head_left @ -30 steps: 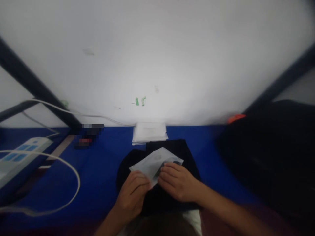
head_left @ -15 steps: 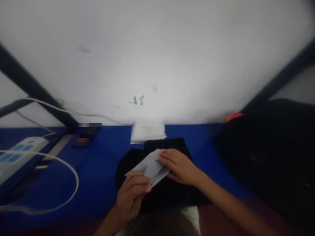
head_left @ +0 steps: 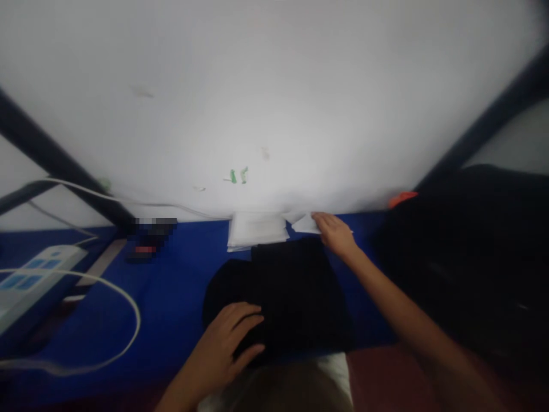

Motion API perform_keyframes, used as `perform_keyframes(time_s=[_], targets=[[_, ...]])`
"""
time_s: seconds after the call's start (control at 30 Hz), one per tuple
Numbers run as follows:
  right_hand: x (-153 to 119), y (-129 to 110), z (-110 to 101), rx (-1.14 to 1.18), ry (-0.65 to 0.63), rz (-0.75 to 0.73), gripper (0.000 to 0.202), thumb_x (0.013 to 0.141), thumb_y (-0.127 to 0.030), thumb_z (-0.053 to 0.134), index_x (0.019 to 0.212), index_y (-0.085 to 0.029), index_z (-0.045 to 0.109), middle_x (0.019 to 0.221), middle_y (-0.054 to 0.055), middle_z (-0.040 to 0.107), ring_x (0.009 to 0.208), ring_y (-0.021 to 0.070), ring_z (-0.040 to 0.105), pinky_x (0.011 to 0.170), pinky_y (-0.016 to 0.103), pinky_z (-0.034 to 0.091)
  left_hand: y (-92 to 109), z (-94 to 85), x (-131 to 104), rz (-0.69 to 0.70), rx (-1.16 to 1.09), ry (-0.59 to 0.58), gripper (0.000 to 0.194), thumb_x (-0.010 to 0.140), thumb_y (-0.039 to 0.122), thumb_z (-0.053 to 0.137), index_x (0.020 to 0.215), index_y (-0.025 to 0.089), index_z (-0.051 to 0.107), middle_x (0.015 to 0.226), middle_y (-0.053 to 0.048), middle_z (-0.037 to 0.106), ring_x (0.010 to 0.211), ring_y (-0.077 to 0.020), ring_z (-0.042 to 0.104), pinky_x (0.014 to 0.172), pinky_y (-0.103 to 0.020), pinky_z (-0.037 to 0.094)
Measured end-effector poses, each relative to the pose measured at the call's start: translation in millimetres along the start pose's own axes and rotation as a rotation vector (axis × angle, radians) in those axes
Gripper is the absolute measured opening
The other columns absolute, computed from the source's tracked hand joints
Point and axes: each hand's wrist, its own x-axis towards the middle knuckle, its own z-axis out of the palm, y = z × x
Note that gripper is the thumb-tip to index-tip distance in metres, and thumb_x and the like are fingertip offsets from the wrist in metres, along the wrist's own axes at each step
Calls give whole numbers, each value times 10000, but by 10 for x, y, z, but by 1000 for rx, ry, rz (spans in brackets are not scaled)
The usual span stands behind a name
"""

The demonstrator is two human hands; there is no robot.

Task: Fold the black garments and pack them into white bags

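White paper packet, one, slightly blurred: lies just right of a white paper stack, near the foot of the wall, on the blue surface; the spot seems chosen to keep it beside similar pieces. Right hand: fingers together over the packet's right part, thumb hidden; whether pinching or only pressing, cannot tell; probably steadying it from above. Left hand: fingers loosely spread, bent, holding nothing, over the near-left part of black cloth, perhaps resting for support; contact unclear.
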Motion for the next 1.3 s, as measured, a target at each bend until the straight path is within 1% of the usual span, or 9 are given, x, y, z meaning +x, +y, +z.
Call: perform_keyframes(time_s=[0.13,0.27,0.37,0.57,0.67,0.73,0.87,1.1,1.3], targets=[[47,176,326,11,-40,49,526,897,-21,346,1406,-51,472,1438,224,502,1365,303,452,1125,505,363,-64,15,-82,-44,15,-203,751,774,481,770,1427,277,460,1481,-131,481,1333,-353,480,1061,-570,455],[-52,250,480,84,-126,2,525,881,-71,402,1395,-87,502,1422,193,530,1355,280,473,1090,486,426,-58,5,-94,-62,27,-270,815,756,319,782,1476,306,399,1538,-100,419,1390,-345,421,1105,-589,406],[-156,211,356,125,-151,-11,591,813,-22,399,1390,-92,511,1448,180,506,1360,259,469,1102,458,427,-63,-16,-87,-22,58,-265,752,799,212,698,1481,304,394,1539,-82,422,1392,-321,427,1109,-570,411],[-555,-765,-258,450,-234,-132,470,972,-263,468,1432,-171,462,1413,133,551,1308,251,514,1094,444,432,-119,-109,-32,21,85,-172,514,898,251,596,1402,270,499,1398,-62,590,1278,-249,566,1053,-433,502],[-848,-1319,-421,570,-385,-259,720,888,-492,633,1476,-151,398,1407,157,552,1266,307,543,1056,456,464,-135,-158,-5,-16,89,-103,380,946,251,533,1325,257,560,1269,-46,679,1157,-207,651,980,-351,554],[-1023,-1470,-447,529,-419,-241,662,874,-354,660,1454,-137,429,1373,165,579,1198,317,591,1002,453,502,-146,-185,-6,-41,84,-54,302,974,265,496,1256,247,602,1186,-43,716,1073,-191,689,925,-313,577],[-1267,-1232,-494,398,-389,-71,469,839,-29,490,1271,-179,598,1153,105,705,1006,235,685,882,376,552,-209,-232,-50,-57,68,41,255,1006,329,462,1157,240,648,1045,-31,755,929,-176,730,831,-265,593],[-1187,-466,-593,472,-262,171,230,974,-208,450,1131,-223,618,1052,66,724,924,217,710,789,331,562,-471,-316,77,-300,94,156,319,971,488,481,1055,256,683,974,3,767,852,-192,744,799,-258,569],[-774,-223,-283,321,-318,166,210,925,-220,572,1129,-195,612,1072,95,701,993,254,682,849,365,545,-645,-388,471,-453,250,19,298,957,459,483,1088,249,648,1001,-27,742,902,-222,711,728,-275,520]])
